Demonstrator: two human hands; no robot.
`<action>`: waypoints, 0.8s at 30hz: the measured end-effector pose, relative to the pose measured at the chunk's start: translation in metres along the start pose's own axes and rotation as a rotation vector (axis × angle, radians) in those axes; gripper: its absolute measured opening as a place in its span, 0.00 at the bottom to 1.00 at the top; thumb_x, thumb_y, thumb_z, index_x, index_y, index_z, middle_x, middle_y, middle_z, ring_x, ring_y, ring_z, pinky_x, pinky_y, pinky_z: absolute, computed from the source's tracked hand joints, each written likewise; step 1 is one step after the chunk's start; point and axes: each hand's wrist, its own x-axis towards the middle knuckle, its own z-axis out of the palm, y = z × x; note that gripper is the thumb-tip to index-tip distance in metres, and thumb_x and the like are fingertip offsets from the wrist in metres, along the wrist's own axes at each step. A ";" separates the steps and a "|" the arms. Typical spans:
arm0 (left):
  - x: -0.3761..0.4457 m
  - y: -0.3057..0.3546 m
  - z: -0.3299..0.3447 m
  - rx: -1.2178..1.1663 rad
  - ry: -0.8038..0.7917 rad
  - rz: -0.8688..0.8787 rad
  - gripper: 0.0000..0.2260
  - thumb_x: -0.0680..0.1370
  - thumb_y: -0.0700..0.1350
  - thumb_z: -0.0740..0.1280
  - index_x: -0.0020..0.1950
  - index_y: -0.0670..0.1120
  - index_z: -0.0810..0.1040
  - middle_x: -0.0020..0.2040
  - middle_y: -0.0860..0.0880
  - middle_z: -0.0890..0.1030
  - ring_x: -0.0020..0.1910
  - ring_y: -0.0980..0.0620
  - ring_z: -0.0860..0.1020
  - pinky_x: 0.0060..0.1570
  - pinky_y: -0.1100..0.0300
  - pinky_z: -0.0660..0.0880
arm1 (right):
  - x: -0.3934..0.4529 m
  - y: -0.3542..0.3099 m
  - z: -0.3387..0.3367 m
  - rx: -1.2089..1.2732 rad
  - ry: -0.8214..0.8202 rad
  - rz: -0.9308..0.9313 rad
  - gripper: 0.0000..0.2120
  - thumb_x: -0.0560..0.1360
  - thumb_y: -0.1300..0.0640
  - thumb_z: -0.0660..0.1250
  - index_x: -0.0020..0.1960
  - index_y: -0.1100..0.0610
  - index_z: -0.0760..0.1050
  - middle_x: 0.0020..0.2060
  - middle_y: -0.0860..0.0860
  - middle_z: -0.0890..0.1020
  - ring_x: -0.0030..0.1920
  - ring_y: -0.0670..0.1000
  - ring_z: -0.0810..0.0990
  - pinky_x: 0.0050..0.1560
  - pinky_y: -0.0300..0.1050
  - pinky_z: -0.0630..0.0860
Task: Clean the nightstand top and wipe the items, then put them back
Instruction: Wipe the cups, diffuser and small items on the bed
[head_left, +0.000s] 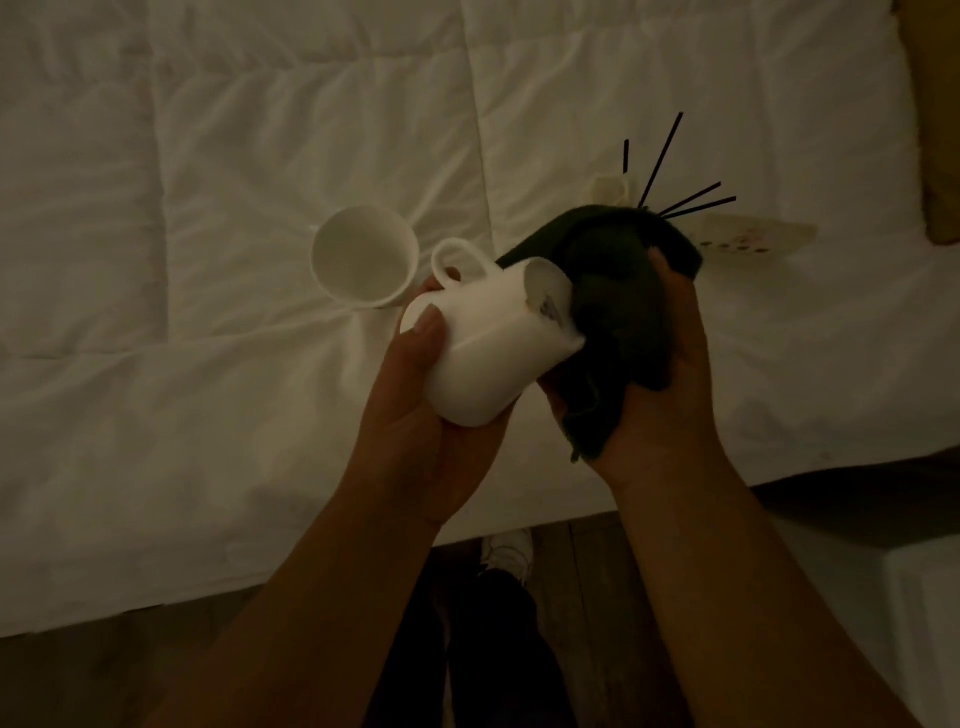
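Observation:
My left hand (415, 415) grips a white mug (483, 343), tilted on its side with the handle up and the mouth facing right. My right hand (660, 395) holds a bunched dark green cloth (613, 291) pressed against the mug's rim and into its mouth. A second white mug (363, 260) lies on the white bed cover (208, 156) just left of the held one. Behind the cloth stands a reed diffuser (613, 189) with thin black sticks (660, 161), partly hidden.
A pale flat object with dark dots (748, 239) lies on the bed right of the diffuser. A yellowish cushion (940, 156) sits at the right edge. The bed's edge runs across below my hands; dark floor and my shoe (509, 556) are beneath. A white surface (924, 623) is at the lower right.

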 end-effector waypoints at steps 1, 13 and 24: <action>0.000 0.000 0.004 -0.012 0.025 0.003 0.33 0.64 0.52 0.76 0.67 0.47 0.71 0.60 0.41 0.79 0.57 0.41 0.79 0.55 0.46 0.76 | -0.002 0.002 -0.002 -0.144 0.063 -0.051 0.12 0.69 0.56 0.69 0.51 0.46 0.80 0.46 0.48 0.84 0.47 0.48 0.84 0.46 0.47 0.81; 0.055 0.040 0.032 1.684 0.119 0.555 0.30 0.67 0.56 0.74 0.65 0.54 0.68 0.63 0.51 0.70 0.58 0.51 0.72 0.53 0.58 0.74 | -0.023 -0.007 -0.039 -0.094 0.281 0.133 0.22 0.60 0.44 0.69 0.49 0.54 0.81 0.34 0.50 0.85 0.33 0.47 0.84 0.33 0.39 0.80; 0.108 -0.024 0.028 2.434 0.143 0.423 0.39 0.71 0.55 0.73 0.74 0.43 0.58 0.73 0.37 0.61 0.73 0.34 0.57 0.69 0.36 0.57 | -0.021 -0.028 -0.069 -0.034 0.303 -0.023 0.18 0.63 0.47 0.66 0.49 0.52 0.84 0.40 0.51 0.86 0.36 0.47 0.84 0.34 0.40 0.79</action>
